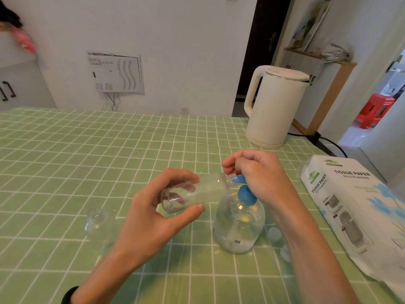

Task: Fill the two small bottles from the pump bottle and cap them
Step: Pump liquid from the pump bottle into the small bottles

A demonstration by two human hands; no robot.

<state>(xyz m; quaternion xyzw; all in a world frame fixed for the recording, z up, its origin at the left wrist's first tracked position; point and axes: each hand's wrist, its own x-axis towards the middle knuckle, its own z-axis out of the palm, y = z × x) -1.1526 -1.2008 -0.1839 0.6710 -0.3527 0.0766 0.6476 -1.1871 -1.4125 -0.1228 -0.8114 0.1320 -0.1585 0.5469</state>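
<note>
A person's two forearms reach in from the bottom edge over a counter (pixel 87 150) covered in a green checked cloth. A dark band (pixel 69 295) circles the left wrist.

Nearest, to the left of the left hand, the second small bottle (pixel 98 227) stands upright on the cloth, clear, with its mouth uncapped. Below the right hand, tucked beside its forearm, two pale round caps (pixel 274 234) lie on the cloth just to the right of the pump bottle.

The pump bottle (pixel 238 224) stands upright between the two forearms, clear and rounded, with liquid inside and a blue pump head (pixel 246 195) on top.

The left hand (pixel 157 207) grasps the held small bottle (pixel 197 191), thumb beneath and fingers curled over the top. This bottle is lifted off the cloth and tipped on its side, its base towards the viewer and its neck meeting the blue spout under the right hand. A whitish film shows inside it.

The right hand (pixel 258 172) is clenched round the top of the pump head, fingers curled down over it.

To the right of the right hand lies a white pack labelled "TISSUE PAPER" (pixel 350 205). Beyond the right hand, a cream electric kettle (pixel 276 106) stands at the far edge of the counter, its black cord trailing off to the right.
</note>
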